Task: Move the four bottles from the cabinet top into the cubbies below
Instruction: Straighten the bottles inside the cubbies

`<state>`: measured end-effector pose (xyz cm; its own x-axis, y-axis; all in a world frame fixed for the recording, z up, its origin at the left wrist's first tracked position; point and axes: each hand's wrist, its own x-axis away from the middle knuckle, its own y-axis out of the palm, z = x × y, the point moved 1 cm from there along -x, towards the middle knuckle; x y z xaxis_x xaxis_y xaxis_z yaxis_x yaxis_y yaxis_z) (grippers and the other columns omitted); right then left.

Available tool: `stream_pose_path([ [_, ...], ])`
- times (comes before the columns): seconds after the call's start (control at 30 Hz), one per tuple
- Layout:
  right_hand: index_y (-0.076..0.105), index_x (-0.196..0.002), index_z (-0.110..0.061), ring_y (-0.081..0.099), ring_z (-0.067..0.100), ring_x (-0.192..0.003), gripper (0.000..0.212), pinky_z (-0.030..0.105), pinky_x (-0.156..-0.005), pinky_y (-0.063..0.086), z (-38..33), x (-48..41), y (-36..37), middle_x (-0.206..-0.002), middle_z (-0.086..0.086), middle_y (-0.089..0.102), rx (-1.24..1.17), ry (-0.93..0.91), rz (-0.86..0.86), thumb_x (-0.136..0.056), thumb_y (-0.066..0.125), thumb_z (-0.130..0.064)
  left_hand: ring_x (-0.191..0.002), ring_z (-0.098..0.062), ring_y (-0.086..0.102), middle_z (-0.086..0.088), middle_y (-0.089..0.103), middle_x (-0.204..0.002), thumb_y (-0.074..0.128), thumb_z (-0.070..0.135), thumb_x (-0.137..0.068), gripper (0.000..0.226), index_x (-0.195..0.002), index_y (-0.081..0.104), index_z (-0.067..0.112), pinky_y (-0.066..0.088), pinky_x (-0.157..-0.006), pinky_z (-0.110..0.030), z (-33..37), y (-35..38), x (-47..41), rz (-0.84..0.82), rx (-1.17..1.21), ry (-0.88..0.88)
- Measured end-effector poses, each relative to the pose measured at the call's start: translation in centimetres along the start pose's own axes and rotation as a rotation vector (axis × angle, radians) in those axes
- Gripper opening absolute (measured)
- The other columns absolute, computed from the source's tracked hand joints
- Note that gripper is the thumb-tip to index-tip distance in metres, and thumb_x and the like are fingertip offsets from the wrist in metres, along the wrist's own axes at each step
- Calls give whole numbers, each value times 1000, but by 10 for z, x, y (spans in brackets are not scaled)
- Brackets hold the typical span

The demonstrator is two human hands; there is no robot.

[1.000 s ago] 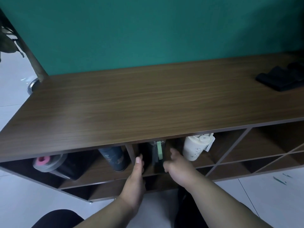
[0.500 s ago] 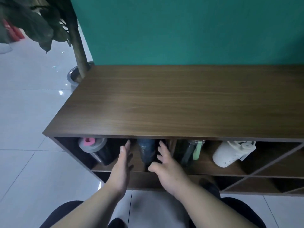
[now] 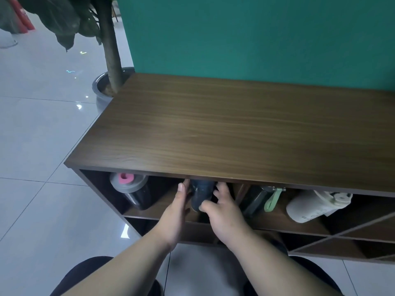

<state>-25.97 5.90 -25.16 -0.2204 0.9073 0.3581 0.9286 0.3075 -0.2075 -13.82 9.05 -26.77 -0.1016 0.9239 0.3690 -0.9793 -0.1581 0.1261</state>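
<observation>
All four bottles lie in the top row of cubbies under the wooden cabinet top (image 3: 235, 135). A black tumbler with a grey lid and pink spout (image 3: 130, 186) is at the far left. Beside it is a dark blue bottle (image 3: 201, 192), then a dark bottle with a green strap (image 3: 259, 199), then a white bottle (image 3: 314, 207). My left hand (image 3: 174, 214) presses flat against the blue bottle's left side. My right hand (image 3: 224, 214) cups its right side, thumb across its front. The bottle's upper part is hidden under the top's edge.
A potted plant in a grey pot (image 3: 102, 86) stands on the tiled floor at the cabinet's far left corner. A green wall backs the cabinet. Lower cubbies with diagonal dividers (image 3: 342, 242) lie below right. My dark-clothed knees are at the bottom.
My hands have moved left from the green-strapped bottle to the dark blue bottle and closed in on its sides. My view has swung left, bringing the plant and floor into sight.
</observation>
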Motion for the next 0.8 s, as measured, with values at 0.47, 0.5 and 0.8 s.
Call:
stream_pose_path([
  [0.47, 24, -159, -30, 46, 19, -138, 98, 33, -112, 35, -10, 11, 75, -159, 1, 43, 175, 177, -328, -68, 61, -32, -112, 1, 62, 17, 71, -119, 40, 61, -96, 38, -116, 63, 39, 48, -101, -36, -8, -83, 43, 408, -18, 16],
  [0.5, 21, -160, -32, 42, 19, -142, 97, 33, -115, 33, -14, 8, 85, -162, 2, 38, 160, 147, -334, -72, 61, -29, -107, 4, 63, 20, 73, -109, 37, 58, -99, 35, -112, 63, 38, 49, -92, -33, -8, -94, 44, 470, 6, 36],
  [0.8, 48, -132, -34, 50, 4, -115, 59, 17, -95, 36, -47, -19, 128, -127, -17, 56, 191, -52, -270, -80, 60, -9, -104, 13, 63, 35, 70, -106, 29, 61, -94, 33, -106, 60, 60, 48, -87, -24, 4, -124, 36, 532, 17, 192],
])
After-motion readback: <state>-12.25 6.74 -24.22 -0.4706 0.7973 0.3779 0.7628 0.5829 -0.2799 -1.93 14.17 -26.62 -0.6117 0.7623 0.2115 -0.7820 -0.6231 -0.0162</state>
